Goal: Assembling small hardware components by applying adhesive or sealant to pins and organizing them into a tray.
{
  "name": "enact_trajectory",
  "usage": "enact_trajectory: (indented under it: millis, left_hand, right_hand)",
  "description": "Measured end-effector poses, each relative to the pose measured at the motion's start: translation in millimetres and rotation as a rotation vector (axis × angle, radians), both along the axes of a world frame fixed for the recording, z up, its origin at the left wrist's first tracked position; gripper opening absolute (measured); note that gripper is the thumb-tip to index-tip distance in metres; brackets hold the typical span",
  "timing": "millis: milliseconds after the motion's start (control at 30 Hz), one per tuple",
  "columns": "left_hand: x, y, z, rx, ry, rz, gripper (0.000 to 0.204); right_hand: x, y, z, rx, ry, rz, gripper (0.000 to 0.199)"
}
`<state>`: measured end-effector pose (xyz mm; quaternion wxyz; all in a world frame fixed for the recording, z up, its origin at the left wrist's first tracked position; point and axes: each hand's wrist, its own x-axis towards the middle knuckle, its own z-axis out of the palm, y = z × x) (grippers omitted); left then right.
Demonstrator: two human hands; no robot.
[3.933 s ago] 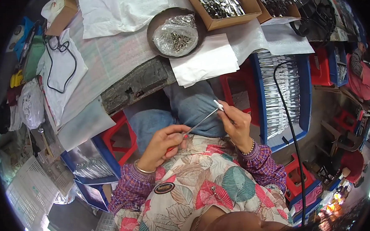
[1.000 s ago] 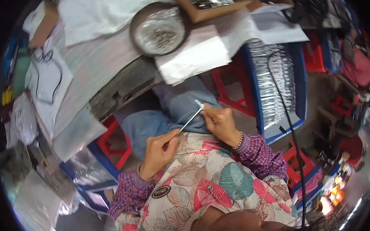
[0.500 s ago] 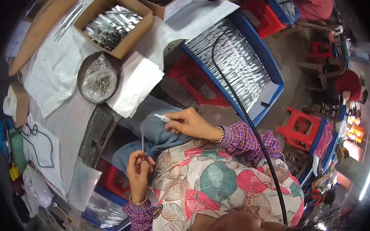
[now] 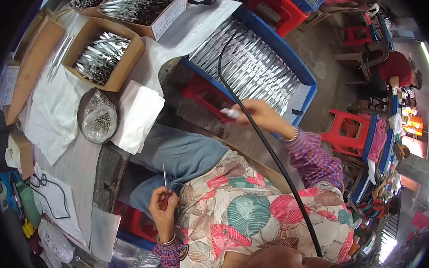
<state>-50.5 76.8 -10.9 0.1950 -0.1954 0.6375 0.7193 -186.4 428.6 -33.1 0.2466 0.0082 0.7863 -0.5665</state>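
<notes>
Over my lap, my left hand [image 4: 164,207] is closed around a slim metal rod [image 4: 165,178] that points up and away from me. A bit of red shows between those fingers. To the right, my right hand [image 4: 264,116] pinches a small white piece [image 4: 231,113], slightly blurred, and hangs near the front side of a blue crate [image 4: 308,91]. Inside this crate lie rows of many slim silver metal parts [image 4: 254,64]. A black cable [image 4: 266,140] crosses the view in front of my right hand.
On the workbench at left stand a cardboard box [image 4: 132,60] of metal parts, a dark round bowl [image 4: 81,114] holding a plastic bag of small parts, and folded white sheets [image 4: 138,113]. Red stools [image 4: 345,133] stand on the floor; a person [image 4: 393,71] sits farther right.
My right hand has moved right and away from my lap toward the blue crate, still holding the white piece. My left hand keeps the rod. The whole view has shifted slightly.
</notes>
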Motion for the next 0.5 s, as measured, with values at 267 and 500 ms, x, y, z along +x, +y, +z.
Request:
enact_trajectory:
  millis: [267, 500]
  left_hand:
    - [0.5, -0.6, -5.6, -0.025, 0.02, -0.03, 0.018]
    - [5.6, 0.3, 6.5, 0.024, 0.073, 0.093, 0.021]
  right_hand:
    - [-22.0, 177.1, -18.0, 0.895, 0.429, 0.104, 0.016]
    - [-23.9, 197.6, -46.9, 0.899, 0.365, 0.166, 0.014]
